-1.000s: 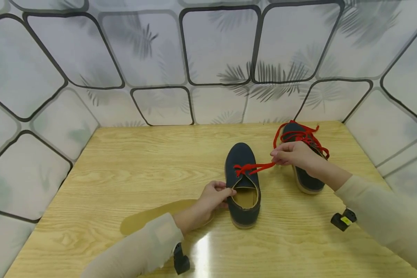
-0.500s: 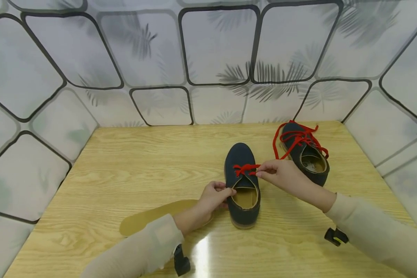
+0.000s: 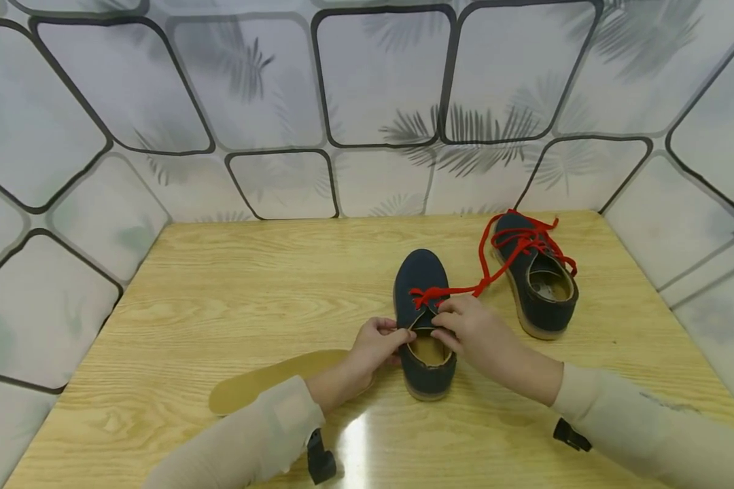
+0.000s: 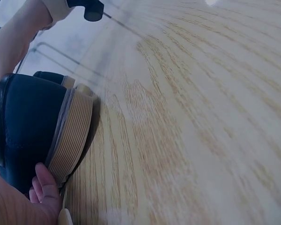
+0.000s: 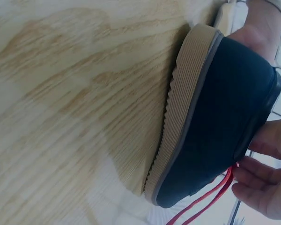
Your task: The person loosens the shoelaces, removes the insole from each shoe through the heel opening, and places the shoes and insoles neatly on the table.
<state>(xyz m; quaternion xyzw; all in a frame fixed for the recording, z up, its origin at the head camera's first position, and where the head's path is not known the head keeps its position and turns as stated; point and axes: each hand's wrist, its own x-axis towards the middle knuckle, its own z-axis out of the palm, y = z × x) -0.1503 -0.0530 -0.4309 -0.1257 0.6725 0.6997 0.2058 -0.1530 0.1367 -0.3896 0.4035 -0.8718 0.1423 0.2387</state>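
A dark blue canvas shoe (image 3: 421, 269) with red laces (image 3: 461, 291) lies sole down, toe pointing away. My left hand (image 3: 370, 350) grips its left side, the thumb over the opening's rim and the other fingers low along the outside. In the left wrist view, fingertips (image 4: 46, 182) touch the shoe's side by the ribbed sole. My right hand (image 3: 483, 337) holds the shoe's opening near the tongue, just below the laces, with bent fingers and the thumb at the right rim. In the right wrist view, the laces (image 5: 201, 202) trail from beside the fingers; the exact contact is partly hidden.
A matching dark blue shoe (image 3: 546, 317) stands at the back right, red laces loose over it and trailing toward the first shoe. A tan insole (image 3: 251, 388) lies on the wooden table (image 3: 251, 292), partly under my left arm. Patterned walls enclose the back and sides.
My right hand let go of the stretched red lace and moved left and nearer, to the shoe's opening. The lace now lies slack across the table. My left hand has stayed put.
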